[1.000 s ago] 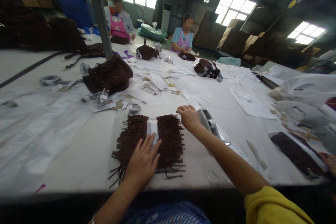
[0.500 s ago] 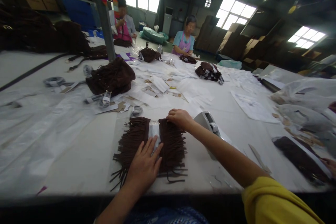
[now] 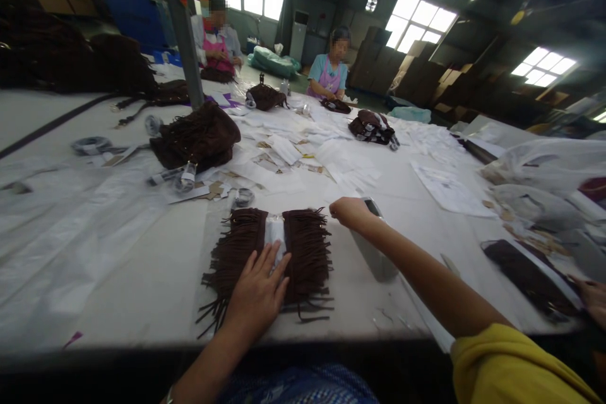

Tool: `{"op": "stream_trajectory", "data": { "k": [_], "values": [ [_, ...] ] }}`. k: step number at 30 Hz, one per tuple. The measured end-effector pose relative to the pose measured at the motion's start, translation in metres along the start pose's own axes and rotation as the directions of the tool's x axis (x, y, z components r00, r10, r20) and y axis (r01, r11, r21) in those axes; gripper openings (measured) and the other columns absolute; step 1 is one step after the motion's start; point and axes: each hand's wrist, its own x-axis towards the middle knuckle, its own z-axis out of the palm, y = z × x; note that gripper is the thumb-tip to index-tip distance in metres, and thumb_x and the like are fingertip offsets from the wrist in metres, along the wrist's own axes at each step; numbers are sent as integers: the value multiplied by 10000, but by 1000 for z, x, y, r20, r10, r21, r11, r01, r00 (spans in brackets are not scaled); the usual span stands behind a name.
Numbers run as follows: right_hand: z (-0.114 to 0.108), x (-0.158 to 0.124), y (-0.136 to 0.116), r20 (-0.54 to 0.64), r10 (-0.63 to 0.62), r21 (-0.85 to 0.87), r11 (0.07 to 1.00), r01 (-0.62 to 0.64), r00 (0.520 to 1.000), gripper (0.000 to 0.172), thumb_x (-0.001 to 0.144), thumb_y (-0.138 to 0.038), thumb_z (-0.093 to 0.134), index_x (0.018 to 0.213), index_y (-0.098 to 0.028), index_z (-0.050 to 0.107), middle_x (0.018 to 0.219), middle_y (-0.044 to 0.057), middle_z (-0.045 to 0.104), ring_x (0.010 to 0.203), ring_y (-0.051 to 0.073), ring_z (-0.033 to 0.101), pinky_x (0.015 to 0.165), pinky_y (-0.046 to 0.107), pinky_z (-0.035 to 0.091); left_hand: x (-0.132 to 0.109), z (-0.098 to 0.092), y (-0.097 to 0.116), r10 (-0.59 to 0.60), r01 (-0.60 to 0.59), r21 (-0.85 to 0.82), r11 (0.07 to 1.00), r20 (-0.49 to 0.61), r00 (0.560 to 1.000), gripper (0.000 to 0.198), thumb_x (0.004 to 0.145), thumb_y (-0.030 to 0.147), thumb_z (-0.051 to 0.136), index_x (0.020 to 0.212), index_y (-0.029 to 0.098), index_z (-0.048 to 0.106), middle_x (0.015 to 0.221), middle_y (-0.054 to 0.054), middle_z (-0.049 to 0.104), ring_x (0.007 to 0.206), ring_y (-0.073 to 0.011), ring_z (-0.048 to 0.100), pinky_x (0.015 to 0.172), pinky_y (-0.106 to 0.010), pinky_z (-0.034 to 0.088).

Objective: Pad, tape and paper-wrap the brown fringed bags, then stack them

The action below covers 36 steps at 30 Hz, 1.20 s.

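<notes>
Head view: the left hand (image 3: 258,293) lies palm down, fingers spread flat, on the dark brown fringed suede piece (image 3: 307,252) near the white table's (image 3: 142,278) front edge. The right hand (image 3: 348,211), arm outstretched, hovers just beside the piece's far right corner, fingers curled shut. Whether they pinch anything cannot be told.

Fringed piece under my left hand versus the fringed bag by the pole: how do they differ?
The fringed piece lies flat and spread on the table; the fringed bag sits bunched in a mound. The piece shows a pale strip down its middle; the bag shows none. The left hand presses flat on the piece; no hand touches the bag. Both are dark brown fringe.
</notes>
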Motion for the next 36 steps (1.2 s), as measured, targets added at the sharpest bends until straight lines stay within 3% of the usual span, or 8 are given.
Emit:
{"op": "stream_trajectory", "data": {
  "k": [4,7,9,17,24,27,31,36],
  "values": [
    [8,-13,-12,-160,-54,94,993,70,986,273,964,-196,502,1178,-213,672,1186,120,688,1042,228,667,835,312,506,0,0,0,1,-1,18,1000,4,1000,453,959,290,475,1403,217,527,1553,-139,366,1388,-302,431,1098,-517,390],
    [23,-14,-33,-355,-408,156,861,483,841,288,992,-269,496,1244,-232,631,1285,82,635,1169,193,586,977,308,460,0,-1,-1,5,-5,26,1000,-1,1000,447,959,291,472,1394,212,537,1552,-136,370,1380,-303,442,1094,-511,395],
    [33,-12,-36,-385,-507,132,797,590,771,250,981,-286,529,1173,-201,666,1210,96,660,1143,207,585,995,340,451,1,-2,-1,4,-4,20,1000,-4,1000,446,959,293,472,1392,213,539,1551,-130,375,1380,-302,442,1098,-504,393],
    [33,-34,1,-226,-165,108,975,193,960,162,931,-246,611,893,-152,736,996,132,725,972,250,675,921,379,477,-1,2,0,-13,14,-49,999,21,1000,451,961,302,478,1402,219,523,1558,-129,365,1398,-308,414,1117,-527,371],
    [35,-43,-88,-562,-215,374,795,477,799,383,948,-336,588,1311,-214,603,1416,92,556,1296,245,511,1107,405,396,22,-30,-39,-139,142,-339,930,34,990,455,956,309,500,1403,223,487,1358,-70,617,1217,-215,603,1023,-357,498],
    [51,-42,-119,-531,-212,405,787,466,821,472,938,-388,597,1380,-228,552,1507,106,455,1388,299,410,1147,505,334,57,-38,-74,-83,83,-219,972,12,997,356,956,234,484,1299,199,571,1346,-93,608,1252,-234,561,1065,-397,461],
    [67,-42,-126,-532,-161,445,783,436,831,447,977,-382,524,1404,-249,531,1522,80,439,1417,272,376,1178,494,291,92,-29,-113,132,-107,-124,986,209,969,319,915,145,542,1211,224,632,1292,-65,636,1211,-204,573,1040,-336,466],
    [66,-45,-121,-547,-134,493,746,448,826,426,969,-370,541,1382,-267,556,1503,66,468,1403,257,399,1175,480,308,88,-28,-136,54,-59,6,998,320,946,245,950,213,503,1140,240,656,1177,-71,674,1046,-207,639,849,-308,529]
  ]
}}
